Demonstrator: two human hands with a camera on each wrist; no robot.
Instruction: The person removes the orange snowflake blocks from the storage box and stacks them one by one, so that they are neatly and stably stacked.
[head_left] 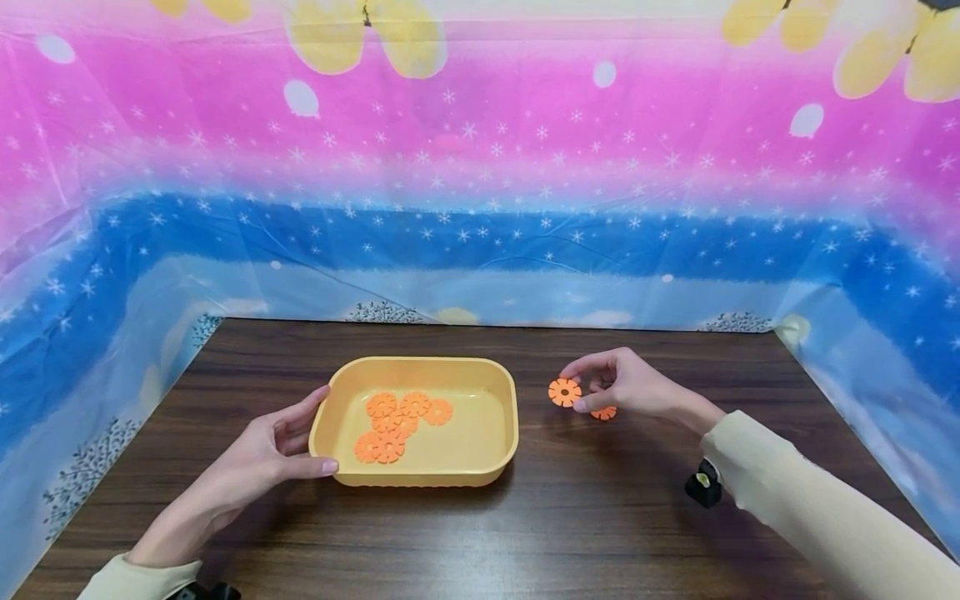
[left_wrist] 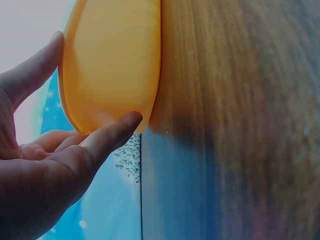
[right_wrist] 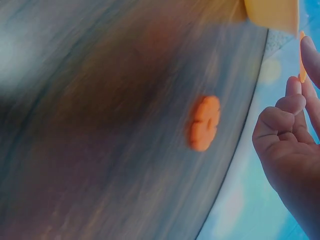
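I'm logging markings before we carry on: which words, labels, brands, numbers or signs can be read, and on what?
None can be read in any view.
Yellow tray: no lettering shows.
Orange disc in the right hand's fingers, discs in the tray, disc on the table: none shows.
Patterned backdrop: printed pictures, no writing visible.
Black device by the right sleeve: too small to tell.

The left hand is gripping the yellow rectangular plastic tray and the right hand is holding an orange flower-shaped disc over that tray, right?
Not over the tray: the head view shows the right hand holding the orange disc over the dark brown wooden table, right of the tray. The left hand is gripping the tray.
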